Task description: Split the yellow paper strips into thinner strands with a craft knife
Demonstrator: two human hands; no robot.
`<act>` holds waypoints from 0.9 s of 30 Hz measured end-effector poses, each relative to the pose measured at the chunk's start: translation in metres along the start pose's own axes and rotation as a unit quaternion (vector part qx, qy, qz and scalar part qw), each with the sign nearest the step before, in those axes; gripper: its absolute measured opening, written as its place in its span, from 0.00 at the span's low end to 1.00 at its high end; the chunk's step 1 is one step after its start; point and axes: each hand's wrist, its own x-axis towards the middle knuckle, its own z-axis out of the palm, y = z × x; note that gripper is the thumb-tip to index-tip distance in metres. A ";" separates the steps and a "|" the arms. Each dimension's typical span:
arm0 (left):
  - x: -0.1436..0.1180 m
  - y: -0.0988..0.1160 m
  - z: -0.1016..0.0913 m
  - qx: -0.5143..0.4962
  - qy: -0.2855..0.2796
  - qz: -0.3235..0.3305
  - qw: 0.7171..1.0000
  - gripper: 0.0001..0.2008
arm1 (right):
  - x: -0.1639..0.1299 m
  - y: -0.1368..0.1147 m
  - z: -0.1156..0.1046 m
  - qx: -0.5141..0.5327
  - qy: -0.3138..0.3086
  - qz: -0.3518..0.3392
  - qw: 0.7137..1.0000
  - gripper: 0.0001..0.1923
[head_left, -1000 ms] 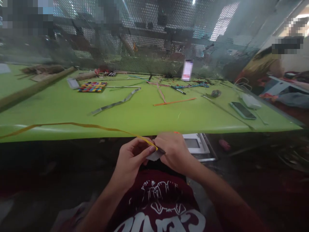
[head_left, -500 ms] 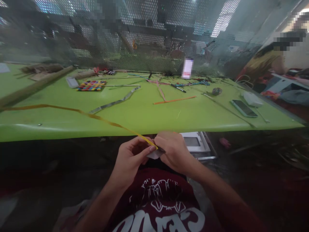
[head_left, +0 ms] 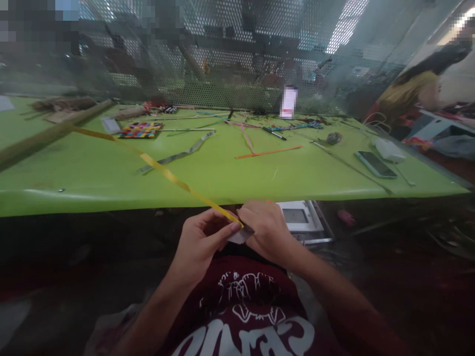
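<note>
Pinching yellow strip (head_left: 163,171) between left hand (head_left: 202,242) and right hand (head_left: 267,231), strip's far end now swung higher over green table (head_left: 222,178)

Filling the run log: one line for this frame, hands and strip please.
left hand: pinching yellow strip | right hand: pinching same end with small grey piece | strip: slants up-left over green table

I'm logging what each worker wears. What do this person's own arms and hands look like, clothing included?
Both forearms are bare, with no sleeves reaching them. The left hand and right hand wear no gloves; no rings or watch are visible. The person wears a maroon shirt with a white printed design.
</note>
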 end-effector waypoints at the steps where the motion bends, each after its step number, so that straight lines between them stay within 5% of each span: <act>1: 0.000 0.000 0.000 0.001 -0.001 0.001 1.000 0.04 | 0.000 0.000 0.000 0.001 0.004 -0.001 1.000 0.09; 27: 0.000 -0.001 0.000 -0.006 -0.002 -0.004 1.000 0.05 | -0.001 0.001 0.006 0.046 0.037 0.007 0.998 0.14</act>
